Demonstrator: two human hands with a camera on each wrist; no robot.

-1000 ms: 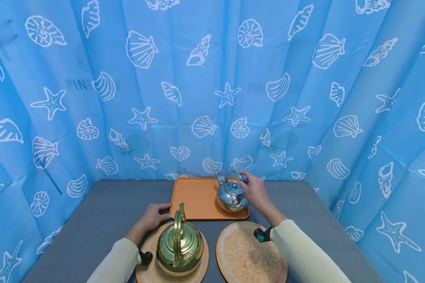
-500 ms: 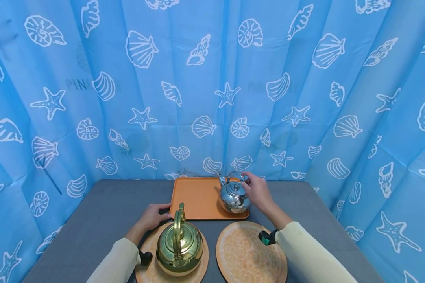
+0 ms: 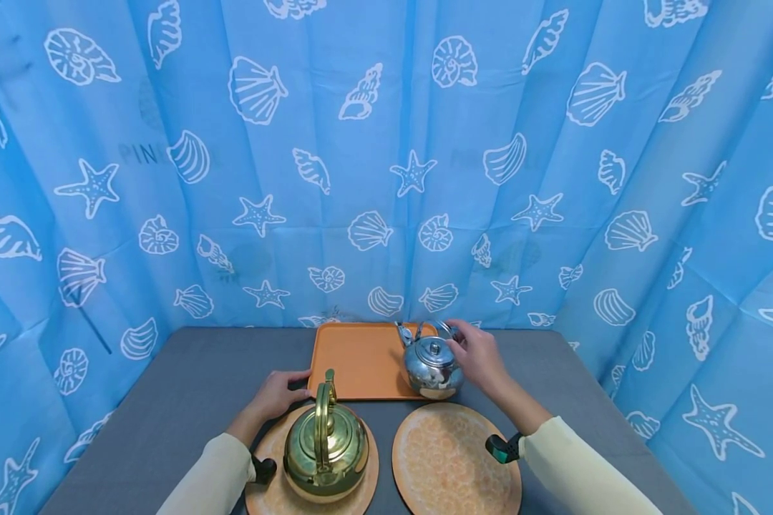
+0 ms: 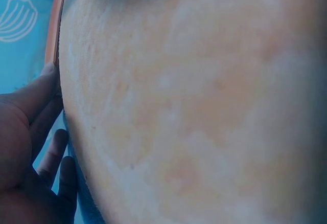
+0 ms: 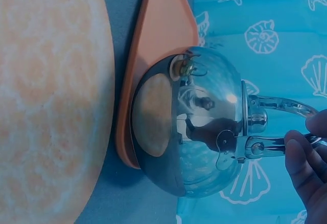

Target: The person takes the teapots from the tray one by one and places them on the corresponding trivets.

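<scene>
My right hand [image 3: 479, 352] grips the looped handle of a shiny silver kettle [image 3: 433, 366], thumb and fingers wrapped round it. The kettle overlaps the right front corner of an orange tray [image 3: 361, 357], its spout toward the left; whether its base touches the tray cannot be told. In the right wrist view, the kettle's round body [image 5: 204, 132] covers part of the tray [image 5: 166, 24]. At the tray's left edge, my left hand [image 3: 275, 395] rests its thumb and a finger against the rim. The left wrist view shows its other fingers [image 4: 53, 152] held loosely.
A gold kettle [image 3: 326, 450] stands on a round, tan board [image 3: 267, 493] in front of the left hand. Another round board [image 3: 454, 458] lies to its right, just in front of the tray. Grey cloth [image 3: 187, 400] covers the table; a shell-patterned blue curtain [image 3: 386, 179] hangs behind.
My right hand has carried the silver kettle a little to the right and toward me, so it now reaches past the tray's corner. The left hand and gold kettle have stayed put.
</scene>
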